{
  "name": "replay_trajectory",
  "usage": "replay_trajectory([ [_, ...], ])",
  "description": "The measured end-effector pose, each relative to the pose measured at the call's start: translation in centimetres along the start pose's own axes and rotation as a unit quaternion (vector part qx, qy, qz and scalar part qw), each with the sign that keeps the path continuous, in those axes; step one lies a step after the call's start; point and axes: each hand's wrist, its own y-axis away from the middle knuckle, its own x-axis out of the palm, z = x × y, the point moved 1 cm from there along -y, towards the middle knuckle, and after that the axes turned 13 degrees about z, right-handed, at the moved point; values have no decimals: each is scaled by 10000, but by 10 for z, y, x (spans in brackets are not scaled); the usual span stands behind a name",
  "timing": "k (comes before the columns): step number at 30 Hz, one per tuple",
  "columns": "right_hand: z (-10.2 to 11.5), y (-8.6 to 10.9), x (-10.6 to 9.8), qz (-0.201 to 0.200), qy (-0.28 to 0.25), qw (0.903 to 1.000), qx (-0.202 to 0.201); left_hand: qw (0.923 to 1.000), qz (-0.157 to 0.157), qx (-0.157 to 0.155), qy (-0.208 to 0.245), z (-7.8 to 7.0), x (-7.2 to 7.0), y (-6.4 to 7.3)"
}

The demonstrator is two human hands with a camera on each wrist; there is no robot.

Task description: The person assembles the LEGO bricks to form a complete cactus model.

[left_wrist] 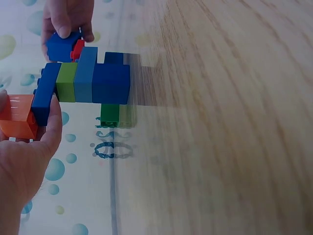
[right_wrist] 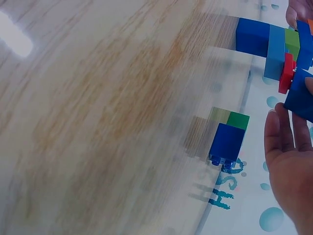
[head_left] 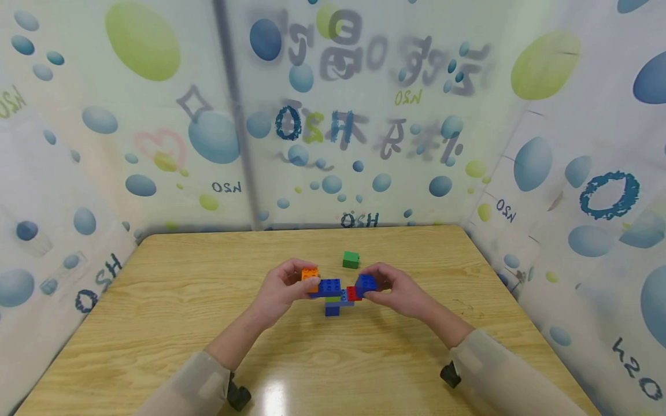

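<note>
My left hand (head_left: 281, 292) grips an orange brick (head_left: 310, 274) and the end of the long blue brick (head_left: 329, 287) under it. These top a stack with a lime green brick (left_wrist: 66, 82), a lighter blue brick (left_wrist: 86, 73) and a dark blue base brick (left_wrist: 111, 83) standing on the table. A red brick (head_left: 353, 293) sits on the lighter blue brick's right end. My right hand (head_left: 398, 293) pinches a blue brick (head_left: 366, 283) against or just above the red one; whether they are joined I cannot tell.
Behind the stack, a green brick (head_left: 351, 259) lies on the wooden table (head_left: 208, 323). Another loose blue brick (right_wrist: 227, 142) stands near it, seen in both wrist views. Patterned curtains (head_left: 333, 162) surround the table's back and sides.
</note>
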Motion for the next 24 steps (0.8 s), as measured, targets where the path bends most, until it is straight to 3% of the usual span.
replay_trajectory([
  [9,-3,-3,2,5,67,9999,86,10000,12,38,16,-1,0,0],
  [24,-4,-3,9,109,-955,9953,123,10000,-36,19,4,0,1,0],
])
